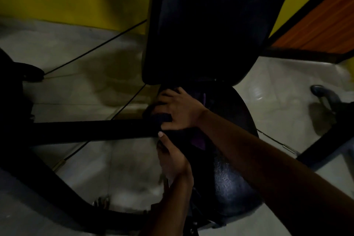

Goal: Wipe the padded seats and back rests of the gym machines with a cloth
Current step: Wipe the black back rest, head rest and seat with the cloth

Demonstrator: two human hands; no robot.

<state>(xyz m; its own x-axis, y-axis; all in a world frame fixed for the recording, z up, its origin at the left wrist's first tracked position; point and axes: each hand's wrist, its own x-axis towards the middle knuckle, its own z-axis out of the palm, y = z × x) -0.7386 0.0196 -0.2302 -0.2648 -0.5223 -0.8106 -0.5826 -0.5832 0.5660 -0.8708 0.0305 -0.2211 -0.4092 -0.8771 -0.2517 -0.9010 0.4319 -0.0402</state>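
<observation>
Head view, dim light. The right hand (180, 109) lies at the left rim of the black seat (229, 178), just below the lower end of the back rest (201, 25). Its fingers (164, 95) are spread a little and curled down over a dark cloth (160, 117), clamped on it. The cloth is bunched under the fingers and palm, against the seat's left edge.

The left hand (172, 159) is just below, at the same edge. Its thumb (161, 137) stretches up towards the cloth. Its fingers are hidden behind the rim, so I cannot tell whether they grip. A black frame bar (86, 129) runs left from the hands over the pale floor (86, 86).
</observation>
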